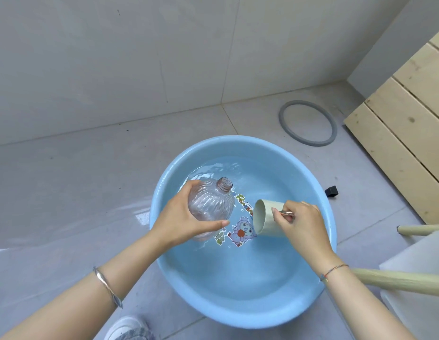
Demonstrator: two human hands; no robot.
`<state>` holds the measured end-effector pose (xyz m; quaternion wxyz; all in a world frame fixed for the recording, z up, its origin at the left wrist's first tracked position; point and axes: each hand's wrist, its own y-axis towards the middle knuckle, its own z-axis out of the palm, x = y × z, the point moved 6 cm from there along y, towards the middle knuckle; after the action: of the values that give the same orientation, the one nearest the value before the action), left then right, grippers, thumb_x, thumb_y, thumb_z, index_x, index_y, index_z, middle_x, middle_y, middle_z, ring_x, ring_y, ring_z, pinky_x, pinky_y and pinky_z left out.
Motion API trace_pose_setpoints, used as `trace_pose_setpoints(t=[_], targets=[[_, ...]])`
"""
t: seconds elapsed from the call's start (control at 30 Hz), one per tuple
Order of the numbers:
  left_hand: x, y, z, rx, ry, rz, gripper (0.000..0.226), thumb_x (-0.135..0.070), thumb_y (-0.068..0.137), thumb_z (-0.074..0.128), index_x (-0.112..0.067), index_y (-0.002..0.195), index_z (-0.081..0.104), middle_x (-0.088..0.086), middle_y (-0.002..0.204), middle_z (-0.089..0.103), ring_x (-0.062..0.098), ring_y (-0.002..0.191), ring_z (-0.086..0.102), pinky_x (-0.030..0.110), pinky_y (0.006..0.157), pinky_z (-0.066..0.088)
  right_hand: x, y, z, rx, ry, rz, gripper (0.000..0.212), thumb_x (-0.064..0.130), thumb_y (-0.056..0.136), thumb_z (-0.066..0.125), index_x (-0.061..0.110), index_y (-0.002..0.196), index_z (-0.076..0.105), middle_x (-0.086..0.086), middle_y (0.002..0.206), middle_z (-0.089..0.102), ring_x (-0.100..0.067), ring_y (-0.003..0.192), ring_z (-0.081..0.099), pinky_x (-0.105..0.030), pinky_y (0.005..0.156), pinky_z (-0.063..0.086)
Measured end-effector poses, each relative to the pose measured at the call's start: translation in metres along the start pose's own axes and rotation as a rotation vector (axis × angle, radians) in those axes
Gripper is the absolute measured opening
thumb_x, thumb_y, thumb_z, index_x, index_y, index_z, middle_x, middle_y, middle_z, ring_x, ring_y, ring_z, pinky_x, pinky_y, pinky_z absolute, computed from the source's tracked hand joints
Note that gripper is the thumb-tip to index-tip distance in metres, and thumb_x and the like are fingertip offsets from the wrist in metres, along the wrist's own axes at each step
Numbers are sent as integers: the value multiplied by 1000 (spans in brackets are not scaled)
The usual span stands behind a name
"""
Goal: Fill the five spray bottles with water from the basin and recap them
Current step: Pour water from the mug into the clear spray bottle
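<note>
The left hand grips a clear ribbed spray bottle, with the fingers curled round its body and the thumb lying along its lower side. The bottle has no cap and is tilted, its open neck pointing toward the top of the frame. It is held above the water at the centre-left of the basin. The right hand grips a pale cup, its fingers closed over a shiny metal handle. The cup lies tipped on its side, its mouth turned left toward the bottle but apart from it.

Both hands are over the round blue basin, which fills the lower centre of the frame and has a cartoon decal on its bottom. The basin sits on a grey tiled floor. A grey ring lies on the floor at the upper right, beside a slatted wooden panel. A small black object sits just right of the basin, and a wooden leg crosses the lower right.
</note>
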<state>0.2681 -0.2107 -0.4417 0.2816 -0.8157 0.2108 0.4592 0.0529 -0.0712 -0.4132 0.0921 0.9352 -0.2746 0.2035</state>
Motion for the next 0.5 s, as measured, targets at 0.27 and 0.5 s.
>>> trace_pose_setpoints(t=[0.27,0.5], targets=[[-5,-2,-1,-5,5,55,85,-56,49,92,-48,119,44,-32,120,56,-14,114,52,16,97,40,-13,-4,-33,-127,637,376,44,17,88,65,2,57,38,11,38,36,-6,39,28,-18,44,22],[-8,0,4,20,43,71,94,-68,43,84,-44,124,43,-30,123,56,-9,118,52,22,102,41,23,-1,-75,-199,872,314,39,11,87,65,9,58,39,16,34,31,0,36,34,-9,44,27]])
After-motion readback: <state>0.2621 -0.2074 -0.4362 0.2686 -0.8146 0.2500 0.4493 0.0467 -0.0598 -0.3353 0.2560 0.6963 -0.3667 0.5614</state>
